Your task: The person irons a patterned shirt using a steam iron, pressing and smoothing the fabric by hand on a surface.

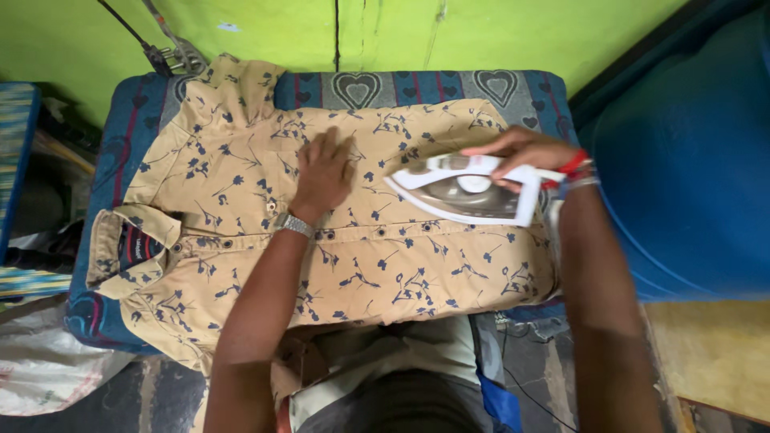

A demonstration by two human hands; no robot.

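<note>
A tan shirt [241,200] with a dark blue flower print lies spread flat on a padded board [377,87] covered in blue patterned cloth. Its collar points left. My left hand [322,172] presses flat on the middle of the shirt, fingers apart, a metal watch on the wrist. My right hand [525,151] grips the handle of a white and grey clothes iron [461,188], which rests on the right part of the shirt, tip pointing left. Red and white bands circle my right wrist.
A large blue barrel [690,160] stands close on the right. A bright green wall [481,32] runs behind the board. A white sack [40,361] lies on the floor at lower left, striped cloth [16,128] at far left.
</note>
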